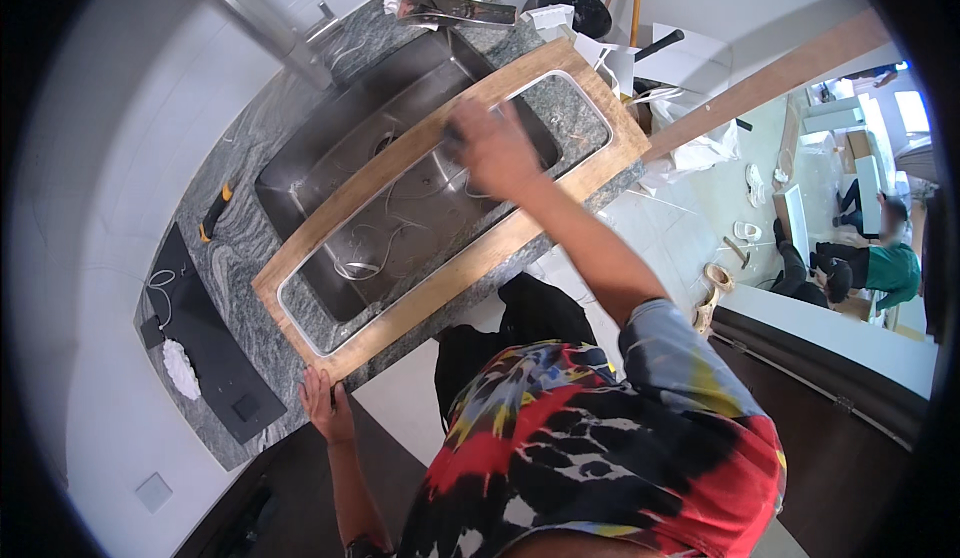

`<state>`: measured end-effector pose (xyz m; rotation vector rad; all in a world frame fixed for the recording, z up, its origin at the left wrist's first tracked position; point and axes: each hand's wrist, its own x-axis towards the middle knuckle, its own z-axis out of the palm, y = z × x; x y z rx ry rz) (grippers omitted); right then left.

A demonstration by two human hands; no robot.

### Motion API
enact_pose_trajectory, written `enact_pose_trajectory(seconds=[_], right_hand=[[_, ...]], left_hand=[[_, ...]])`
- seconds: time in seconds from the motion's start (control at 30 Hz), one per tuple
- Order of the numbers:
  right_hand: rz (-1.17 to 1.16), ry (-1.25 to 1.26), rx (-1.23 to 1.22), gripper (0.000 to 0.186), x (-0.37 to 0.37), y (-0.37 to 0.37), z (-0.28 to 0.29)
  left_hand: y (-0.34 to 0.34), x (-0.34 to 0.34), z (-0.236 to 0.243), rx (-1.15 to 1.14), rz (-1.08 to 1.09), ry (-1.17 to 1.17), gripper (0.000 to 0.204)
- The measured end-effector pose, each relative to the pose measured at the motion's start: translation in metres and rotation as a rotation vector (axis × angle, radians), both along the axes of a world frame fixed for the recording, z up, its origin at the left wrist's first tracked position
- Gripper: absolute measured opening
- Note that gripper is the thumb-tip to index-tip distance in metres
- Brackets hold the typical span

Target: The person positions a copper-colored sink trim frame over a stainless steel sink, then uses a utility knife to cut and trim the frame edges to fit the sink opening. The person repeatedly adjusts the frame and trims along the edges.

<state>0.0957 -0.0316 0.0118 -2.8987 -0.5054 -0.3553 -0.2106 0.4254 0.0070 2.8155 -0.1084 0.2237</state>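
A long light-wood frame (440,303) with a rounded opening, edged in white, lies across the dark metal sink (345,173) and the grey marbled counter (235,278). Its near left corner sits between the thumb and fingers of my left hand (325,406), which is closed on it. My right hand (495,148) is over the frame's far rail, right of its middle, and smeared by motion. Under its curled fingers shows a dark block-like thing (454,144), too blurred to name. Through the opening, a thin white cable (357,270) shows in the sink.
A faucet (265,18) reaches over the sink. On the counter lie a yellow-and-black tool (216,212), a black panel (215,343) and what looks like a hand plane (458,8). A long plank (765,83) and white bags (700,148) stand right. Two people (890,268) are beyond.
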Motion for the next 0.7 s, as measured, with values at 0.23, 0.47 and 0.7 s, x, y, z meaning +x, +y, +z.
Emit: enact_pose_trajectory(seconds=[0.23,0.47,0.7], right_hand=[[-0.329,-0.030,0.072,0.051,0.032,-0.079,-0.006],[-0.495,0.140,0.029,0.032,0.027,-0.153,0.017],[-0.610,-0.225,0.484,0.034,-0.035,-0.214,0.060]], left_hand=[[-0.025,0.005,0.000,0.030,0.115,-0.020,0.035],[-0.053,0.043,0.044,0.144,0.367,0.167,0.023],[-0.138,0.171,0.046,-0.056,0.205,-0.171,0.033]])
